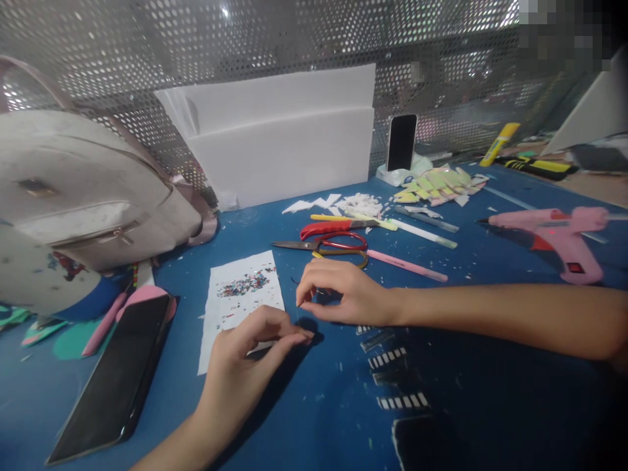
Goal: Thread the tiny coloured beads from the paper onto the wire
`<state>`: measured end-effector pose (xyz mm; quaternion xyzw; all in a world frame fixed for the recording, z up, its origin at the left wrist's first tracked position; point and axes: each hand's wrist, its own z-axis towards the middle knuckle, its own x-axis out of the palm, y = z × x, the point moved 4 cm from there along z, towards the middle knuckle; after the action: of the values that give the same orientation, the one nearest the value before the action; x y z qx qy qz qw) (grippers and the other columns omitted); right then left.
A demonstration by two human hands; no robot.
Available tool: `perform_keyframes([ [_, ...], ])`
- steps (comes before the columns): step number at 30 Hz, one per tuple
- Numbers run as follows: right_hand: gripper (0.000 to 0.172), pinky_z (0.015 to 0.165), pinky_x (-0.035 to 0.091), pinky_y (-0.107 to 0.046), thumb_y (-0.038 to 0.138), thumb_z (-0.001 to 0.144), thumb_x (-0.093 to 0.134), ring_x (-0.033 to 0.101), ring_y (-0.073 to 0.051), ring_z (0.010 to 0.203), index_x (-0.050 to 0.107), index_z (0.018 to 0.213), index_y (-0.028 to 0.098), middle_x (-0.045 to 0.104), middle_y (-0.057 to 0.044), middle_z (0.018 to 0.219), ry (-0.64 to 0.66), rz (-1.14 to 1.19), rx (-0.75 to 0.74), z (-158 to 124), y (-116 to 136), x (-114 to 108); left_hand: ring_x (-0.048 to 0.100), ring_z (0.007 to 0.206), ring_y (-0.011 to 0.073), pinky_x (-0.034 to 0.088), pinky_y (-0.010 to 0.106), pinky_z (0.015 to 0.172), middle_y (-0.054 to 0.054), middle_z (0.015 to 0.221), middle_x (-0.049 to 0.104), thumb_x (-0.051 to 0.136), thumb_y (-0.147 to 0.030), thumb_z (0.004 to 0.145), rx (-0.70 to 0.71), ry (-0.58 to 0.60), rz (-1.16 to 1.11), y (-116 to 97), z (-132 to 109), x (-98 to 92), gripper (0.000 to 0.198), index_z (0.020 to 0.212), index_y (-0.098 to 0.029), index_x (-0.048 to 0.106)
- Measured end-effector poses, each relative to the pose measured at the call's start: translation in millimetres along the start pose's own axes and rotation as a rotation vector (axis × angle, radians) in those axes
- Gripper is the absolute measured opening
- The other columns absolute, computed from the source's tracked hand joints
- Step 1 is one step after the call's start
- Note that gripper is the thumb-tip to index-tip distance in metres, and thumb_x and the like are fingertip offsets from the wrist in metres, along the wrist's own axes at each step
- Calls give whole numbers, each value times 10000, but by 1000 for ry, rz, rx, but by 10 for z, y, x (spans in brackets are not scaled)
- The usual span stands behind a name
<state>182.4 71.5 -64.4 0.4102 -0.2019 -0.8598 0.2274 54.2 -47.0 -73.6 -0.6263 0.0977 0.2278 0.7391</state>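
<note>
Strand (297,315), between hands: too fine to identify. Paper (216,311): partly hidden behind left hand (252,350). Specks (244,284), beyond left hand: individually too small to tell. Backpack (98,170), far left of left hand: cut off by edge. Dark piece (417,441), nearer than right hand (346,294): cut off below.

The left hand (235,350) curls with its back upward, thumb (280,348) and fingers drawn together at the tips; its bare forearm (181,432) slants back behind it. The right hand (353,291) pinches too, just beyond the left fingertips (the two hands do not touch), its fingers bent, its wrist (400,306) nearly straight and its forearm stretching off rightward.
</note>
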Motion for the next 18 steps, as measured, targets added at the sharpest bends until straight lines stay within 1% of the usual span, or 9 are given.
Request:
perform_keyframes([
  [3, 53, 726, 439, -264, 177, 897, 562, 538, -113, 766, 611, 882, 165, 616, -15, 830, -9, 10, 18, -2, -10, -9, 741, 780, 157, 569, 220, 740, -12, 799, 759, 652, -194, 846, -46, -14, -16, 27, 5, -14, 90, 798, -226, 583],
  [5, 49, 711, 435, -256, 173, 899, 570, 535, -110, 761, 616, 886, 162, 627, -14, 840, -21, 15, 44, -3, -24, -21, 743, 788, 160, 574, 228, 752, -7, 813, 770, 642, -207, 852, -88, -15, -48, 58, 19, -16, 61, 885, -235, 599],
  [7, 52, 678, 430, -244, 178, 905, 573, 537, -107, 753, 621, 897, 161, 641, -14, 850, -29, 30, 80, -1, -42, -31, 745, 805, 165, 579, 248, 786, -2, 821, 779, 623, -217, 863, -137, 1, -83, 96, 35, -10, 156, 1015, -244, 602],
  [9, 71, 648, 428, -236, 198, 915, 568, 547, -108, 752, 627, 907, 160, 653, -22, 866, -29, 53, 117, 3, -62, -35, 745, 826, 176, 581, 272, 818, 10, 827, 783, 612, -227, 868, -174, 14, -100, 129, 47, -6, 204, 1072, -237, 611],
  [12, 97, 623, 428, -231, 222, 930, 556, 562, -104, 748, 627, 920, 156, 659, -32, 892, -28, 103, 165, 8, -87, -33, 746, 827, 186, 588, 286, 819, 24, 838, 783, 624, -246, 860, -190, -6, -119, 155, 63, -17, 185, 1044, -223, 629],
  [15, 108, 609, 430, -227, 236, 943, 533, 574, -101, 749, 606, 939, 156, 644, -30, 900, -51, 154, 210, 10, -112, -36, 745, 833, 182, 591, 281, 817, 24, 829, 781, 620, -237, 861, -202, -3, -166, 160, 78, -15, 221, 1082, -219, 620],
  [16, 104, 608, 431, -226, 236, 944, 528, 576, -99, 750, 596, 941, 157, 635, -27, 903, -66, 164, 225, 10, -121, -41, 745, 832, 181, 591, 274, 812, 27, 831, 780, 621, -232, 860, -208, 12, -177, 158, 82, -8, 208, 1067, -212, 635],
  [18, 89, 614, 433, -226, 216, 946, 508, 573, -99, 759, 576, 947, 159, 620, -23, 916, -96, 166, 256, 10, -141, -51, 745, 812, 178, 593, 254, 789, 37, 835, 778, 633, -224, 850, -218, 36, -175, 148, 85, 6, 121, 956, -194, 683],
])
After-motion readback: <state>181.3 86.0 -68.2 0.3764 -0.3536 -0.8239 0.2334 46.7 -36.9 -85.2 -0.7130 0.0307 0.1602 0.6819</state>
